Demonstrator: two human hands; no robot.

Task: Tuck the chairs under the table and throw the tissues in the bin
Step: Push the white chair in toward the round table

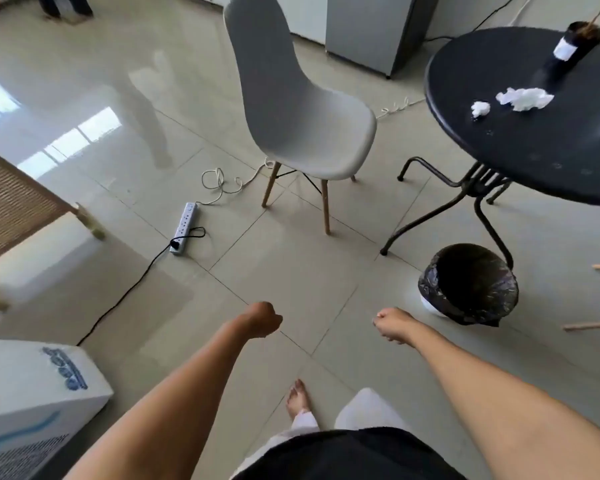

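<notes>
Nothing done yet: the grey chair (302, 109) stands clear of the black tabletop (520, 143) at upper right, tissues (523, 98) on it, bin (468, 284) below; left hand (262, 318) and right hand (394, 323) are curled, holding nothing.

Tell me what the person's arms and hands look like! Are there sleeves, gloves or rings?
Both arms are bare, with no sleeves in view. The left hand and the right hand wear no gloves. I can see no watch, bracelet or ring, though the fingers are partly curled out of sight.
</notes>
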